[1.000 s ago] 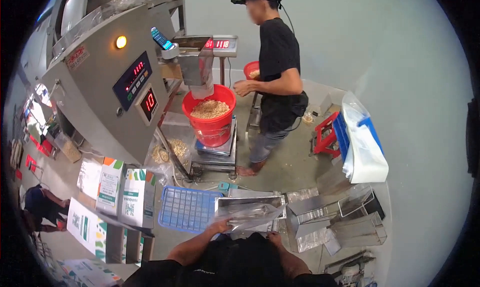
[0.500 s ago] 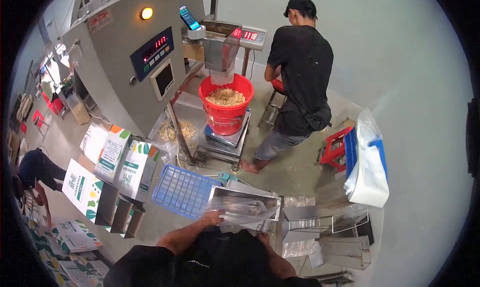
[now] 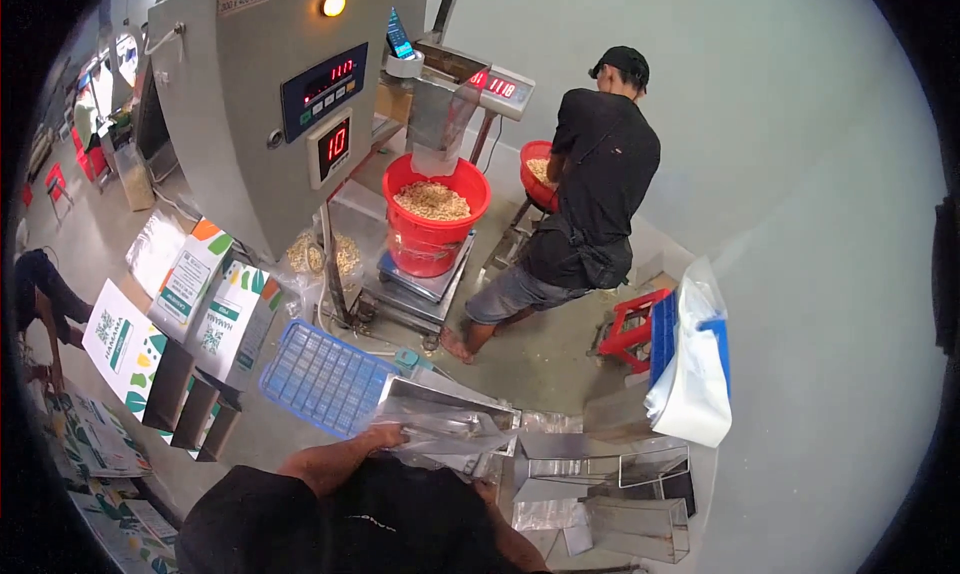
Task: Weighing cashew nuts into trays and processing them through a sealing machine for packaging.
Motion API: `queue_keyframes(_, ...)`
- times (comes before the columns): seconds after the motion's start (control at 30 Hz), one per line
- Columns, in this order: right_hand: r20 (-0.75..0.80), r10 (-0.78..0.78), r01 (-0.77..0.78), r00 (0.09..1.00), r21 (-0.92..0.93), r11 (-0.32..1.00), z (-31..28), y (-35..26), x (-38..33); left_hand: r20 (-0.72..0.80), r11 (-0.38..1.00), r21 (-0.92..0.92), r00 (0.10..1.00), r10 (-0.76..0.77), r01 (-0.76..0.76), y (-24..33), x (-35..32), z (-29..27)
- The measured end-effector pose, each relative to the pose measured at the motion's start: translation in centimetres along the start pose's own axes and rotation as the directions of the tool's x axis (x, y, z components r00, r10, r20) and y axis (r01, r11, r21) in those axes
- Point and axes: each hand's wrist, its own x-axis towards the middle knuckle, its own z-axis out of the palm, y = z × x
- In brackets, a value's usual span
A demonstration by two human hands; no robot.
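A person's left hand (image 3: 386, 436) is grasping a clear plastic bag (image 3: 440, 432), which is lying over an open metal box (image 3: 455, 401), along its near edge. The right hand (image 3: 486, 491) is showing below the box's near right corner; the body is partly hiding it, so its grip cannot be told. A blue crate (image 3: 325, 374) is sitting beside the box's left edge. Beyond, a red bucket (image 3: 425, 249) of pale pieces (image 3: 432, 202) is standing on a scale (image 3: 428, 286), near a co-worker (image 3: 610, 164) in black.

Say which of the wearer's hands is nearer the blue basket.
Left: the left hand is close to the blue basket, by its near corner; the right hand is farther off, rightward.
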Motion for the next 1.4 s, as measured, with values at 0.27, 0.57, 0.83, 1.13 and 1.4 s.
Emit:
queue_keyframes(0.27, 0.050, 0.144, -0.144, 0.988, 0.004, 0.990, -0.2, -3.8, -2.8, 0.049, 0.996, -0.083, 0.998, -0.025, 0.029, -0.3, -0.3, 0.3)
queue_keyframes(0.57, -0.046, 0.130, -0.128, 0.991, 0.028, 0.991, 0.1, -1.8, -4.1, 0.057, 0.998, -0.021, 0.997, 0.054, -0.053, -2.1, 1.8, 1.3)
queue_keyframes(0.83, -0.047, 0.165, -0.166, 0.985, -0.026, 0.986, -0.3, 0.8, -3.9, 0.074, 0.998, -0.032, 0.995, 0.060, -0.058, -1.4, 1.7, 1.3)
queue_keyframes(1.13, -0.058, 0.161, -0.161, 0.985, 0.015, 0.987, -0.2, 1.8, -3.9, 0.158, 0.998, 0.052, 0.987, -0.027, 0.019, -1.6, 2.6, 1.3)
queue_keyframes(1.4, -0.057, 0.186, -0.182, 0.981, 0.068, 0.981, 0.4, -3.4, -6.1, 0.067, 0.998, 0.001, 0.996, 0.055, -0.055, -2.4, 2.0, 2.4)
